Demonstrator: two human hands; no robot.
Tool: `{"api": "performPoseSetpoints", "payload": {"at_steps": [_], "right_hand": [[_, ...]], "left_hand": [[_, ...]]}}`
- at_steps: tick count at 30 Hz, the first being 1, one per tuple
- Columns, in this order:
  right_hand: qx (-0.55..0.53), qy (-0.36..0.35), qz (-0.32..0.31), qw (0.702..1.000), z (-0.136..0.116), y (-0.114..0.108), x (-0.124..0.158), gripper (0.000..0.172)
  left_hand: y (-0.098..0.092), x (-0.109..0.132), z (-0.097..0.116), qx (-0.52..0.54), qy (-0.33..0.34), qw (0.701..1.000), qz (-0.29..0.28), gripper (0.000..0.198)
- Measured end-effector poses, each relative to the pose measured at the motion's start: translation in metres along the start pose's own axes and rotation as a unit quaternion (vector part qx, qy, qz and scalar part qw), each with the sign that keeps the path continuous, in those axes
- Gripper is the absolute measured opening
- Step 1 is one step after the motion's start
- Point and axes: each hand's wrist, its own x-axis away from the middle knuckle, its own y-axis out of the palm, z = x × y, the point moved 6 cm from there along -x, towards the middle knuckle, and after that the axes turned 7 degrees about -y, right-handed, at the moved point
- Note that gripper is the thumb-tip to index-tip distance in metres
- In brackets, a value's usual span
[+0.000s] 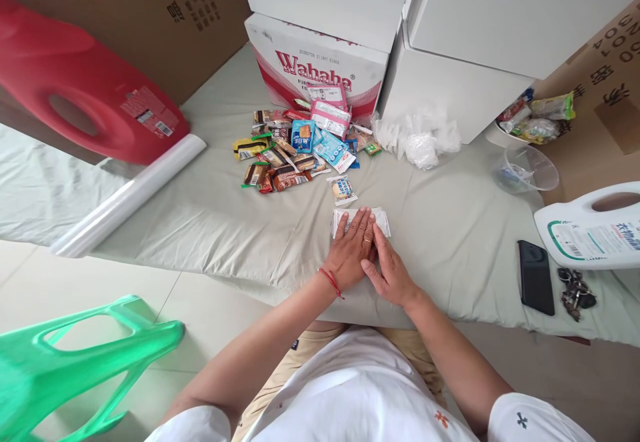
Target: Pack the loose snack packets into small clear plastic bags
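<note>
My left hand (353,249) lies flat, fingers stretched, over a white packet (381,221) on the cloth-covered surface near its front edge. A red cord is around that wrist and a ring is on one finger. Leaning against it from the right, my right hand (393,270) has its fingers stretched out and touches the left hand's side. Much of the packet is hidden under the hands. Just beyond it lies a small wrapped snack (343,190). Farther back is a heap of wrapped snacks (295,152), with pink-and-white packets (331,119) at its back.
Crumpled clear plastic bags (420,139) lie right of the heap, before white boxes (460,75) and a Wahaha carton (320,62). At right are a clear bowl (530,172), phone (536,279), keys (576,294) and white jug (595,232). Left: plastic roll (130,195), red jug (115,95), green stool (75,362).
</note>
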Motion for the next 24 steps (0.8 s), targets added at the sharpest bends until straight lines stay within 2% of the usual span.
{"api": "performPoseSetpoints", "payload": {"at_steps": [2, 4, 7, 10, 12, 14, 17, 19, 21, 22, 24], "right_hand": [[-0.054, 0.034, 0.008, 0.998, 0.004, -0.003, 0.001, 0.076], [-0.11, 0.071, 0.041, 0.991, 0.01, -0.006, 0.003, 0.069], [-0.181, 0.125, 0.168, 0.961, 0.024, -0.018, 0.012, 0.056], [-0.245, 0.187, 0.276, 0.91, 0.039, -0.026, 0.026, 0.044], [-0.281, 0.225, 0.299, 0.884, 0.045, -0.028, 0.035, 0.039], [-0.305, 0.243, 0.297, 0.872, 0.046, -0.029, 0.04, 0.035], [-0.302, 0.255, 0.284, 0.873, 0.044, -0.034, 0.045, 0.03], [-0.277, 0.259, 0.295, 0.877, 0.043, -0.04, 0.047, 0.029], [-0.261, 0.25, 0.303, 0.882, 0.041, -0.045, 0.044, 0.028], [-0.267, 0.24, 0.298, 0.884, 0.039, -0.046, 0.04, 0.034], [-0.317, 0.212, 0.267, 0.885, 0.034, -0.042, 0.027, 0.056]], "left_hand": [[-0.003, -0.003, 0.003, -0.001, 0.001, 1.0, -0.007, 0.069], [-0.006, -0.008, 0.005, -0.012, -0.009, 1.0, -0.024, 0.074], [-0.009, -0.018, 0.006, -0.03, -0.017, 0.998, -0.057, 0.081], [-0.01, -0.029, 0.005, -0.047, -0.018, 0.995, -0.08, 0.085], [-0.009, -0.037, 0.002, -0.055, -0.022, 0.995, -0.085, 0.08], [-0.008, -0.045, -0.003, -0.055, -0.025, 0.995, -0.084, 0.065], [-0.013, -0.052, -0.013, -0.006, -0.034, 0.997, -0.069, 0.049], [-0.026, -0.051, -0.022, 0.09, -0.06, 0.994, -0.033, 0.044], [-0.041, -0.045, -0.03, 0.244, -0.1, 0.964, 0.012, 0.037], [-0.046, -0.04, -0.031, 0.337, -0.119, 0.934, 0.025, 0.037], [-0.045, -0.03, -0.027, 0.526, -0.148, 0.838, 0.007, 0.044]]}}
